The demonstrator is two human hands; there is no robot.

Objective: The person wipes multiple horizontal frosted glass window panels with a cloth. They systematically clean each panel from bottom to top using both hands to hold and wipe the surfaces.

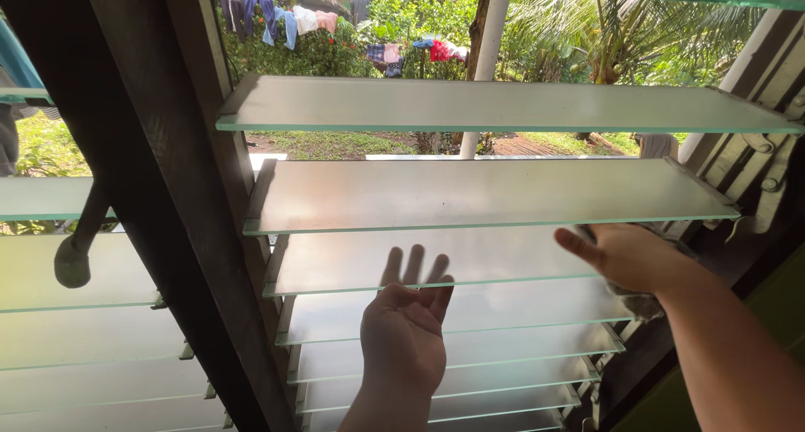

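I face a louvre window of several frosted glass slats [470, 195], tilted open. My left hand [404, 327] is raised, palm toward me, with its fingers apart; the fingertips slip under the third slat [352, 260] and show through the glass. My right hand [625, 256] rests on the right end of that slat and grips a crumpled grey cloth [641, 302], mostly hidden under the palm.
A dark wooden frame post [168, 197] divides this window from another louvre panel [75, 273] at left, where a lever handle [74, 260] hangs. The metal slat clips [767, 159] run down the right side. Outside are garden plants, a white pole [485, 54] and hanging laundry [268, 17].
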